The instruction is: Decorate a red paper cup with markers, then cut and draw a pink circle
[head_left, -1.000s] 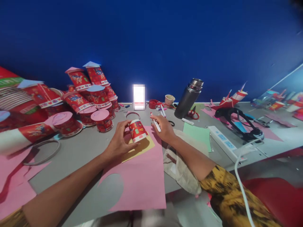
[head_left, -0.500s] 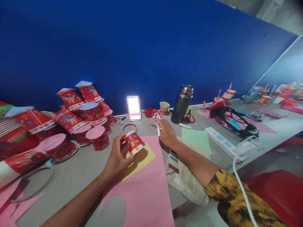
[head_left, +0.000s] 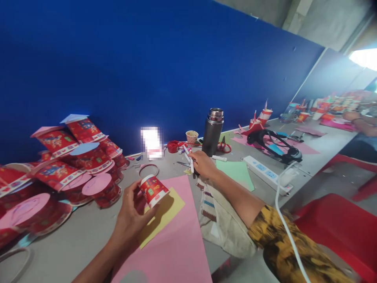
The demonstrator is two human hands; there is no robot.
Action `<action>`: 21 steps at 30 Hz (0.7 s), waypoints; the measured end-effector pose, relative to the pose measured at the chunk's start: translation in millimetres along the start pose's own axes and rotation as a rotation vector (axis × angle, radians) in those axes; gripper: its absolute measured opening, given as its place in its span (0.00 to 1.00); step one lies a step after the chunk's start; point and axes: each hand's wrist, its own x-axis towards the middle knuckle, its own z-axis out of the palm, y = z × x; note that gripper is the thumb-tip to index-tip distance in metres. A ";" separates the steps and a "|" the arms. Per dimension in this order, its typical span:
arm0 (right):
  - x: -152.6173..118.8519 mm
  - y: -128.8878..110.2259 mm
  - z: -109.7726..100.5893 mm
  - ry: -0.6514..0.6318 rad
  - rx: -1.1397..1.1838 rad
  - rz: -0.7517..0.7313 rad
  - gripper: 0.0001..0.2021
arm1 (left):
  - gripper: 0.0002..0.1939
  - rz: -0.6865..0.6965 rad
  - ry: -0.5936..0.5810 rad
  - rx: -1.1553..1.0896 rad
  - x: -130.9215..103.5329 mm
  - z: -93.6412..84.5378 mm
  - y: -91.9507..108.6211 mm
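I note the left hand (head_left: pixel 129 214) closed around a red paper cup (head_left: pixel 153 190), tilted just above the yellow paper (head_left: pixel 165 214) at lower centre. The right hand (head_left: pixel 203 165) grips a white marker (head_left: pixel 188 157) mid-frame. I judge marking the cup comes next: marker must meet cup.

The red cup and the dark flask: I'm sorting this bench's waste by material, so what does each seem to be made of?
The red cup in the left hand looks like thin printed paper: matte, white rim, colourful print. The dark flask behind the right hand looks like metal: smooth dark sheen, shiny silvery neck; a coated finish is possible.
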 end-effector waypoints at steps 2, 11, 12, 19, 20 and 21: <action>-0.7 -5.2 2.2 -0.036 0.003 -0.022 0.22 | 0.44 -0.015 -0.002 -0.011 -0.3 0.0 2.4; 4.0 -10.5 1.4 -0.023 0.036 0.020 0.21 | 0.43 -0.043 -0.030 -0.020 -2.2 -1.5 6.8; 4.8 -9.4 -2.3 -0.003 0.044 0.035 0.22 | 0.43 -0.041 -0.026 -0.011 -1.9 -1.7 6.5; 3.6 -6.5 -25.4 0.088 0.048 0.107 0.16 | 0.42 -0.036 -0.032 0.006 -0.1 -2.7 3.9; 3.6 -6.1 -27.0 0.091 0.036 0.116 0.15 | 0.42 -0.035 -0.032 0.017 0.2 -3.0 3.6; 4.2 -5.4 -28.2 0.089 0.020 0.125 0.14 | 0.42 -0.033 -0.031 0.027 0.6 -3.2 3.4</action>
